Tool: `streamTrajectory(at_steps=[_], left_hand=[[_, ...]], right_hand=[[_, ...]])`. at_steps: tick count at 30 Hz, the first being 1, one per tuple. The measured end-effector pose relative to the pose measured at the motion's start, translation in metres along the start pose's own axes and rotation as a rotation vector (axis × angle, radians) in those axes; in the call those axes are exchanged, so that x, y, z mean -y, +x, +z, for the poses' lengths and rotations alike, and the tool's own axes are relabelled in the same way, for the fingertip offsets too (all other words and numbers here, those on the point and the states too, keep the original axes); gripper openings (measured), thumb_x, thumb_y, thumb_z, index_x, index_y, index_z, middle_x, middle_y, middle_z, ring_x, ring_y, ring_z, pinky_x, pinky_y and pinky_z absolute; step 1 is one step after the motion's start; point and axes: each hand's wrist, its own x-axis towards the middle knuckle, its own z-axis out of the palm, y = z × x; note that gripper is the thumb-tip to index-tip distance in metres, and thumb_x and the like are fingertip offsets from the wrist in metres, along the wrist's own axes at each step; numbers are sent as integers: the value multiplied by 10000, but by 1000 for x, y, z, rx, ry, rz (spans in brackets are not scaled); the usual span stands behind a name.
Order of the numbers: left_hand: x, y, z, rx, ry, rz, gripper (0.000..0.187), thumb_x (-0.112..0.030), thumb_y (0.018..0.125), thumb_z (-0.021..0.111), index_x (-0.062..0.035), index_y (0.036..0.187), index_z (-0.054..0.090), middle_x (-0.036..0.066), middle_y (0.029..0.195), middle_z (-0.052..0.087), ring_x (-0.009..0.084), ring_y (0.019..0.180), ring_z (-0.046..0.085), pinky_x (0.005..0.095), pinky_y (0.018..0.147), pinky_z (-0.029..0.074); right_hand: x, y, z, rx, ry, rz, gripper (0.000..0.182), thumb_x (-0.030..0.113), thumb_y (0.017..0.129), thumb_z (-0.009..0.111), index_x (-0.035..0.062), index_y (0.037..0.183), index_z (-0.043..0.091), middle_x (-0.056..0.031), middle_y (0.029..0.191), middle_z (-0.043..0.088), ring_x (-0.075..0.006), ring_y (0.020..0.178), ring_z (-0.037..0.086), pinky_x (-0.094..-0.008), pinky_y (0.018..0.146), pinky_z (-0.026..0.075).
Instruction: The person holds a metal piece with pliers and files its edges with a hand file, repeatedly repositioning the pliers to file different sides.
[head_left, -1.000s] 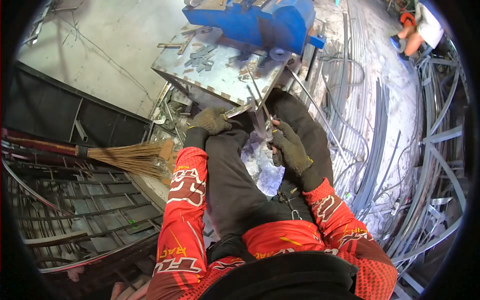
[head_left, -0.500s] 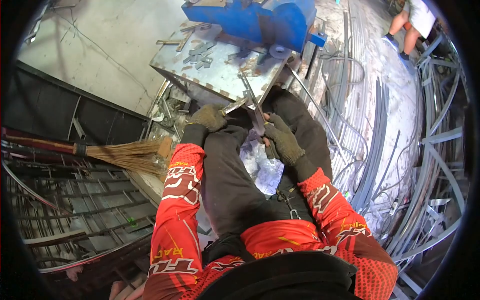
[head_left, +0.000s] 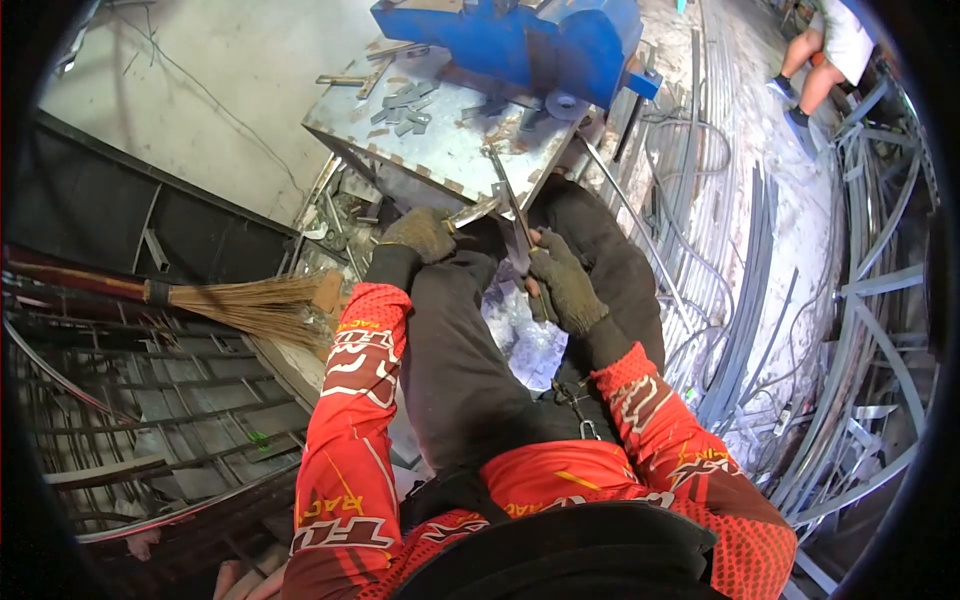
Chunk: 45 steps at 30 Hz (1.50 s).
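My left hand (head_left: 422,236), in a dark work glove, is closed on a short shiny flat metal piece (head_left: 472,213) that points right. My right hand (head_left: 566,285), also gloved with bare fingertips showing, is wrapped round a long narrow metal tool (head_left: 515,215), whose exact kind I cannot tell. The tool slants up and left, and its far end overlaps the front edge of the metal-topped worktable (head_left: 470,165). The shiny piece meets the tool's middle in this view. Both hands are over my knees, just in front of the table.
Small cut metal pieces (head_left: 405,105) and a grey disc (head_left: 566,105) lie on the table beside a blue machine (head_left: 520,45). A straw broom (head_left: 240,300) is at left. Long metal strips (head_left: 745,290) cover the floor at right. A person's legs (head_left: 810,75) show at upper right.
The whole view has shifted slightly, with the table and blue machine a little lower and further right. Both hands keep their grips, and the shiny piece still meets the tool.
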Motion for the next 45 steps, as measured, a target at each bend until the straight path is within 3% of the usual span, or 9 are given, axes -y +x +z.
streamTrajectory(at_steps=[9,10,13,22,35,39,41,42,45], left_hand=[[1,-5,4,-57,-4,3,414,-321,883,596,-87,1193,736,303,1074,710,478,1071,675,533,940,533],[3,-2,6,-42,11,-25,415,-314,877,601,-86,1199,730,291,1119,709,464,1095,674,524,960,533],[5,2,6,-27,25,-70,420,-321,871,612,-83,1200,724,273,1176,706,448,1123,672,516,983,534],[-2,-3,1,-7,65,-78,442,-352,884,606,-89,1221,719,256,1194,707,441,1137,669,513,998,530],[1,-3,5,-65,80,-65,426,-326,880,601,-98,1219,721,245,1185,717,423,1125,683,519,973,540],[-5,-8,3,-56,41,-100,448,-272,810,625,-88,1206,728,266,1057,731,444,1041,702,518,925,558],[2,-4,9,-154,79,-56,440,-260,820,620,-99,1215,730,263,1052,732,441,1042,703,515,923,562],[5,-1,12,-153,86,-54,440,-260,820,620,-99,1215,730,263,1052,732,441,1042,703,515,923,562],[3,0,11,-126,48,-74,365,-282,841,630,-117,1140,763,236,1101,738,413,1071,706,514,939,555]], right_hand=[[64,8,-5,41,-463,-31,429,259,1033,603,79,1420,563,9,819,577,-68,625,528,-273,536,467],[43,15,-19,-42,-672,-399,436,225,999,623,114,1419,591,-55,840,639,-172,664,623,-376,605,528],[48,4,-32,-133,-1169,-772,472,181,939,650,148,1408,609,-118,883,674,-302,752,690,-462,672,550],[69,-19,-8,-130,-1685,-713,453,189,902,655,212,1353,630,-110,893,632,-332,744,683,-475,609,528],[105,4,10,-3,-1714,-528,391,169,904,636,181,1288,705,-153,919,708,-355,896,706,-481,738,554],[90,-1,-33,-153,-1410,-380,499,127,944,608,130,1443,600,-136,1009,750,-281,810,708,-357,745,569],[79,8,-38,-142,-742,-418,381,202,1018,589,107,1387,584,-79,861,689,-254,706,673,-388,651,548],[74,2,-44,-91,-441,-119,381,198,1018,610,81,1380,591,-14,801,615,-129,623,571,-307,560,492],[56,-2,-41,7,-385,22,427,197,1008,621,87,1419,582,-17,800,611,-86,587,533,-267,506,439]])
